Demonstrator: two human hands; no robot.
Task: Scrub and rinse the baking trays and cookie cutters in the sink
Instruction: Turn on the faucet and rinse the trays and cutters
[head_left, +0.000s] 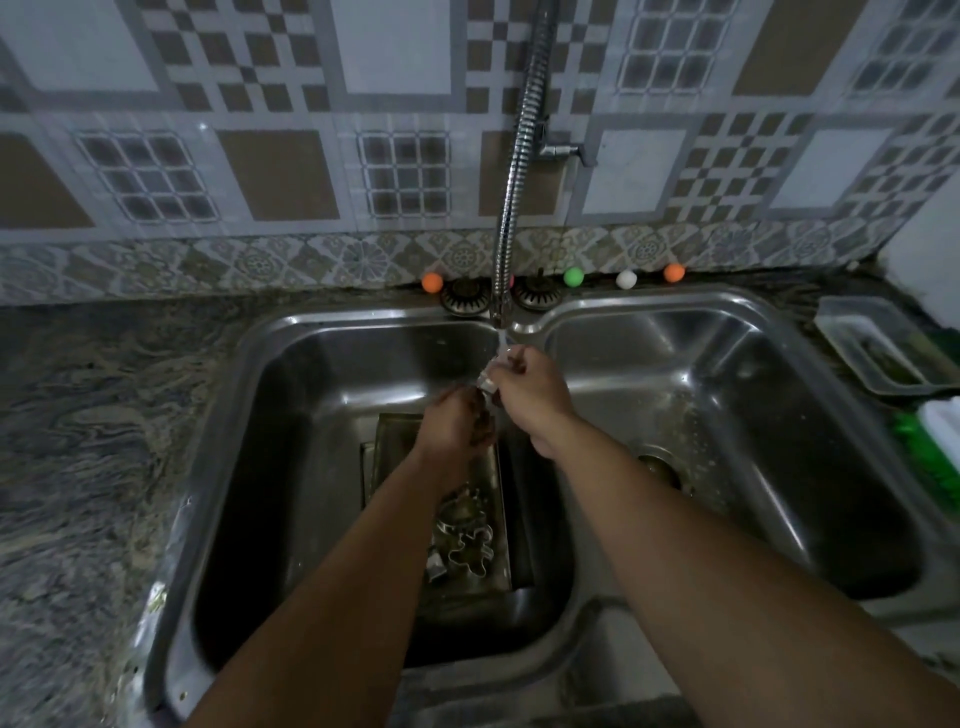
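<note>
Both hands are over the left basin of a steel double sink (291, 332), under running water from the flexible tap (511, 208). My right hand (530, 395) grips a small metal cookie cutter (487, 382) in the stream. Just below it, my left hand (454, 421) has its fingers curled round something dark; what it is I cannot tell. A baking tray (387, 441) lies on the basin floor beneath my arms. Several metal cookie cutters sit in it, one of them a gingerbread-man cutter (470, 553).
The right basin (727, 415) has a drain (657, 465). Small coloured balls (432, 281) and two strainer plugs (465, 296) line the back rim. A clear plastic container (878, 343) and a green-and-white item (930, 431) sit on the right counter. A granite counter (93, 415) lies to the left.
</note>
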